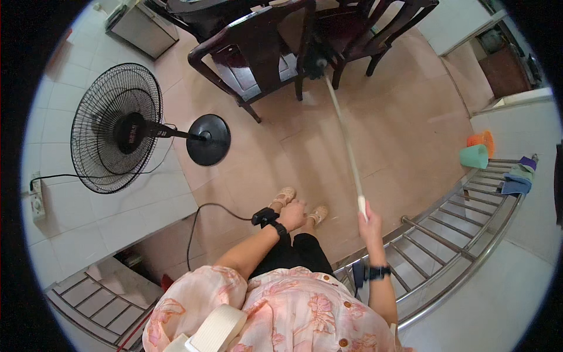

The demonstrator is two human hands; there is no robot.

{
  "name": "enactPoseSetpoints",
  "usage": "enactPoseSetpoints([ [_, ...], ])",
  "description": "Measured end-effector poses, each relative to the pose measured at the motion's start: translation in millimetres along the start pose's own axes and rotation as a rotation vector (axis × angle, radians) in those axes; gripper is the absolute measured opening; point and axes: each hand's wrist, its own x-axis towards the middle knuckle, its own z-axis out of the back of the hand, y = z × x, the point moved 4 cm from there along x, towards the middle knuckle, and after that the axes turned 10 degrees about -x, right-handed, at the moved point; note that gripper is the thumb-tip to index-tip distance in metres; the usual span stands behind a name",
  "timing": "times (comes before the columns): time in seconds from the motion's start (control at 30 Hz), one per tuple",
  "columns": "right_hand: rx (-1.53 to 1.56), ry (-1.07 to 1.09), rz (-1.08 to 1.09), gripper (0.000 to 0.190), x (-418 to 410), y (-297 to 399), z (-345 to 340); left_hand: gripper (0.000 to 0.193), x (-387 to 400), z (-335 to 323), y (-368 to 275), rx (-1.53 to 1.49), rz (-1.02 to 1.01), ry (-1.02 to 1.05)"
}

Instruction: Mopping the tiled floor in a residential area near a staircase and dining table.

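Observation:
My right hand [371,226] grips the white end of a long pale pole [345,132]. The pole runs away from me over the tiled floor to a dark head [316,66], which lies among the legs of two dark wooden chairs; its exact kind is hard to tell in the shadow. My left hand [292,216] hangs in front of my body above my feet, with its fingers loosely bent and no object visible in it. Both wrists carry black strapped devices.
A black pedestal fan [132,130] stands left, its cord running to a wall socket [37,207]. A dark wooden chair [259,53] and another chair [347,39] are ahead. Right are a steel railing [440,246], cloths [518,180], a green container [474,156] and an orange basket [487,140].

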Motion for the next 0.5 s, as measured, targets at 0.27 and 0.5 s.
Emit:
enactPoseSetpoints([
  [0.27, 0.059, 0.26, -0.375, 0.043, -175.4, -27.3, 81.6, 0.046, 40.9, -17.3, -86.7, 0.207, -0.464, -0.06],
  [0.5, -0.096, 0.217, -0.362, 0.037, -264.5, 36.0, 180.2, 0.01, 32.8, -102.8, -146.9, 0.248, -0.842, 0.142],
])
